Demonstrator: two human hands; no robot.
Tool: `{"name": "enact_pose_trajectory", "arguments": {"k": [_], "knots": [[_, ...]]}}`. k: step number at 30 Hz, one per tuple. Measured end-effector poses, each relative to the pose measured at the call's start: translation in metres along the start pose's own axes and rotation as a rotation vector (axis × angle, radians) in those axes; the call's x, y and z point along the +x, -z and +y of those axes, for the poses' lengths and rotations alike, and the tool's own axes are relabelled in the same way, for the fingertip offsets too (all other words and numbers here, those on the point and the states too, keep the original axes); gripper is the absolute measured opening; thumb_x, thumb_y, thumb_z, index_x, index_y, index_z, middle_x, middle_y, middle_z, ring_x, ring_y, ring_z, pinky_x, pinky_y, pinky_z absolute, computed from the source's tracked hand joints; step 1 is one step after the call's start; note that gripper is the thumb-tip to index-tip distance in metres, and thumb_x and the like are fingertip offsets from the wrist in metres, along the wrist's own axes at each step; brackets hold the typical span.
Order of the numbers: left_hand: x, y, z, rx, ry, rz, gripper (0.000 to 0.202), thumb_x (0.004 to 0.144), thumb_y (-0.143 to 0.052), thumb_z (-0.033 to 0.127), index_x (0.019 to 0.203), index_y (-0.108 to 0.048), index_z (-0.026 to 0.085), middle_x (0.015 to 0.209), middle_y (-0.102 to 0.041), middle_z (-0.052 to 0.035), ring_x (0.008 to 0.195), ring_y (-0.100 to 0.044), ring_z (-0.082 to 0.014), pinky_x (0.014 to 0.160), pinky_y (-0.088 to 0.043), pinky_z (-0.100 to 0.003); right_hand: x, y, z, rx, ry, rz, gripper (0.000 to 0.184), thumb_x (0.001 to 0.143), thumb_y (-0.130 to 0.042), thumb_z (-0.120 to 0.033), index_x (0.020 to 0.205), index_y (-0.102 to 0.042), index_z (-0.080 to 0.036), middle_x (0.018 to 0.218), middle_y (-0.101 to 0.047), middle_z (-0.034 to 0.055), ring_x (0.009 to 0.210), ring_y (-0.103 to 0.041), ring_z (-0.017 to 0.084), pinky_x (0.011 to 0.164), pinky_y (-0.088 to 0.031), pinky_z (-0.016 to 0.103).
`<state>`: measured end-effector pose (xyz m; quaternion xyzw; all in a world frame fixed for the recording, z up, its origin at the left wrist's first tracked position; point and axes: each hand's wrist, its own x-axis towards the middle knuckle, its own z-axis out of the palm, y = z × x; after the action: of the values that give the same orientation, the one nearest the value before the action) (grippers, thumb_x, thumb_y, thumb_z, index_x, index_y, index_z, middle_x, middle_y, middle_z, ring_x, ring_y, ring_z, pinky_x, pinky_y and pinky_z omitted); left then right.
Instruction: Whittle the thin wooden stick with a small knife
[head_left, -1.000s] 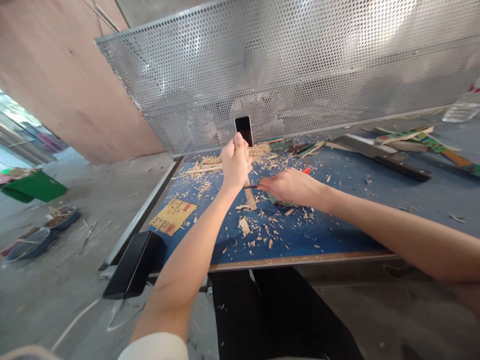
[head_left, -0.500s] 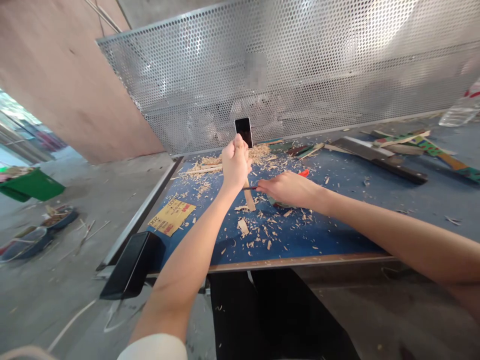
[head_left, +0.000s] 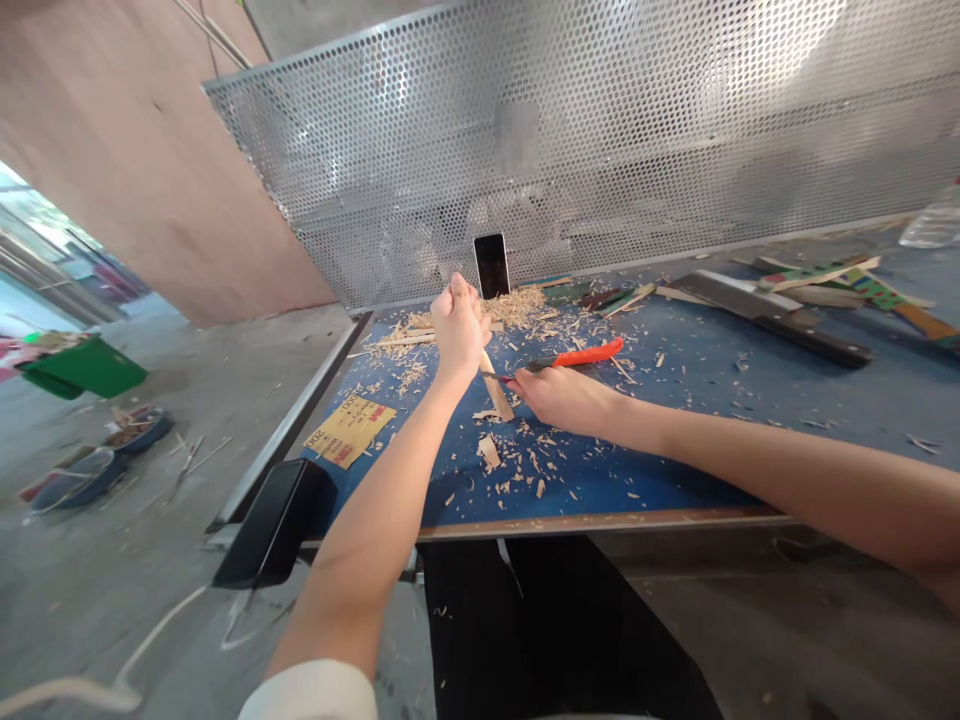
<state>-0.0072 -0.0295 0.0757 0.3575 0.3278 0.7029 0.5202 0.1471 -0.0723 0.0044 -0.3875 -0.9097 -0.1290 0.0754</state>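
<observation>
My left hand [head_left: 459, 335] is closed around a pale wooden stick [head_left: 495, 388], whose lower end shows below the fist, angled down toward the blue tabletop. My right hand [head_left: 566, 398] is closed on a knife; its handle is hidden in the fingers, and the dark blade [head_left: 496, 377] crosses the stick just under my left fist. Just beyond my right hand lies a tool with an orange-red handle [head_left: 592, 353]. Curled wood shavings [head_left: 525, 303] cover the blue table [head_left: 450, 505] around both hands.
A phone [head_left: 492, 265] leans against the perforated metal panel [head_left: 637, 130]. Yellow sandpaper [head_left: 350, 431] and a black box-shaped object [head_left: 270, 525] sit at the left. A cleaver [head_left: 776, 315] and painted wood strips [head_left: 892, 305] lie at the right, near a plastic bottle [head_left: 932, 222].
My right hand has shifted slightly down and turned, uncovering more of the orange-red handle. My left fist has moved a little left, and more of the stick shows.
</observation>
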Motion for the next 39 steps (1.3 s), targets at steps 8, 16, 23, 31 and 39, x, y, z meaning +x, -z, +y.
{"name": "enact_pose_trajectory", "arguments": {"k": [8,16,23,31,39], "knots": [[0.008,0.008,0.003,0.018,0.088,-0.077,0.047,0.097,-0.070,0.055,0.077,-0.042,0.023,0.052,-0.027,0.0099,0.038,-0.018,-0.0048,0.037,-0.008,-0.023,0.005,0.016,0.011,-0.008,0.088,-0.054,0.039,0.113,-0.034,-0.024,0.121,-0.070,-0.011,0.080,-0.068,0.0087,0.056,-0.056,0.016,0.055,-0.025,0.037],[0.014,0.013,-0.005,0.041,-0.042,0.095,0.045,0.104,-0.061,0.052,0.077,-0.039,0.023,0.054,-0.023,0.0095,0.037,-0.018,-0.0042,0.037,-0.007,-0.022,0.004,0.005,-0.006,0.055,-0.073,-0.026,0.038,0.114,-0.035,-0.027,0.112,-0.069,-0.010,0.081,-0.068,0.0099,0.056,-0.053,0.012,0.053,-0.021,0.034],[0.019,0.017,-0.007,0.076,-0.035,0.120,0.047,0.103,-0.059,0.055,0.076,-0.036,0.024,0.054,-0.020,0.0096,0.037,-0.018,-0.0053,0.037,-0.007,-0.023,0.008,0.004,0.000,0.087,-0.029,-0.066,0.045,0.114,-0.029,-0.028,0.109,-0.071,-0.011,0.078,-0.068,0.0107,0.050,-0.044,0.014,0.051,-0.018,0.036],[0.018,0.015,-0.005,0.046,0.023,0.038,0.050,0.099,-0.065,0.058,0.076,-0.037,0.024,0.054,-0.022,0.0102,0.037,-0.017,-0.0048,0.037,-0.007,-0.024,0.006,0.003,0.008,0.062,0.053,-0.031,0.044,0.113,-0.031,-0.026,0.112,-0.074,-0.013,0.083,-0.069,0.0107,0.055,-0.052,0.015,0.056,-0.023,0.037],[0.008,0.001,-0.003,0.065,0.067,-0.058,0.050,0.099,-0.065,0.058,0.075,-0.037,0.024,0.054,-0.023,0.0098,0.038,-0.017,-0.0051,0.039,-0.008,-0.024,0.007,0.024,0.024,-0.027,-0.011,0.019,0.052,0.115,-0.029,-0.042,0.109,-0.072,-0.014,0.072,-0.071,0.0102,0.057,-0.058,0.018,0.059,-0.021,0.035]]}}
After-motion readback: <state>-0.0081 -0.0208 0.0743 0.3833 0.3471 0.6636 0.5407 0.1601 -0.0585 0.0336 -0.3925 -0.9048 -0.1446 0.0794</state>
